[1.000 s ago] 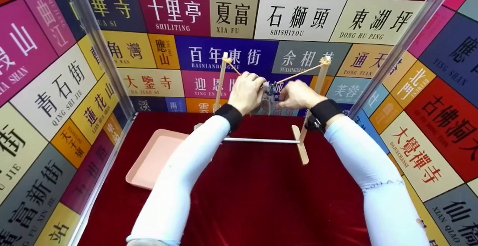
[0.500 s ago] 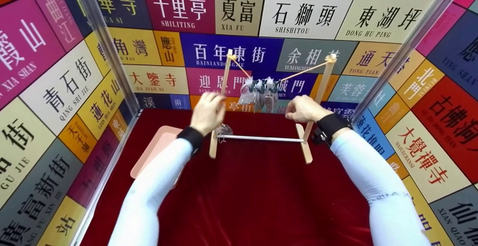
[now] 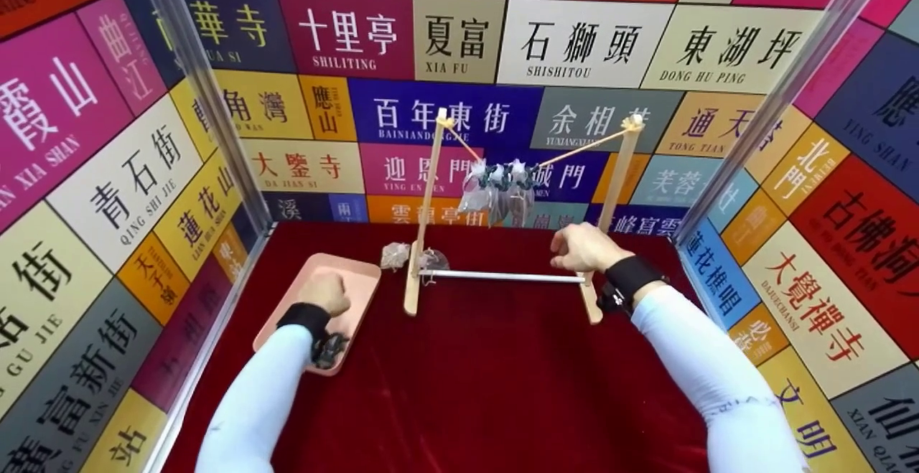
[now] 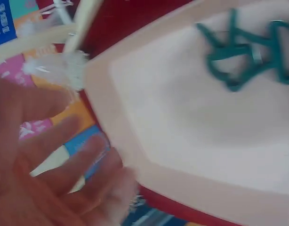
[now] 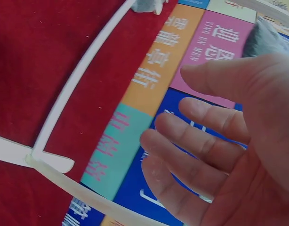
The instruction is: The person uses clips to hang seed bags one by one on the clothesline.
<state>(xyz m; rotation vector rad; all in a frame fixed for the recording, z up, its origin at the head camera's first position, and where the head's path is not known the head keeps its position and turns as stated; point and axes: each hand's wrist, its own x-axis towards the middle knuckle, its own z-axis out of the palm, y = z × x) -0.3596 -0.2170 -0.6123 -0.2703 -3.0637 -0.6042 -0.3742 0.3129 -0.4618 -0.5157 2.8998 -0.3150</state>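
Note:
My left hand [image 3: 327, 293] hovers over the pink tray [image 3: 364, 278], fingers relaxed and holding nothing. A teal plastic clip [image 4: 235, 85] lies in that tray in the left wrist view; my hand hides it in the head view. My right hand [image 3: 585, 249] hangs loosely curled near the right post of the wooden rack [image 3: 426, 200], with nothing in its grasp. Between the posts a sagging string [image 3: 585, 145] carries several small sheer pouches [image 3: 497, 197], hung side by side with dark green clips at their necks.
Two more small pouches rest on the red cloth [image 3: 495, 372] by the rack's left foot: a pale one [image 3: 395, 255] outside it and a greyish sheer one [image 3: 435, 263] inside. A white bar [image 3: 502, 276] joins the feet. Sign-printed panels [image 3: 574, 42] stand around.
Both hands have come away from the pouches on the string. The left has travelled down and left to the tray; the right has drawn back toward the right post and lower.

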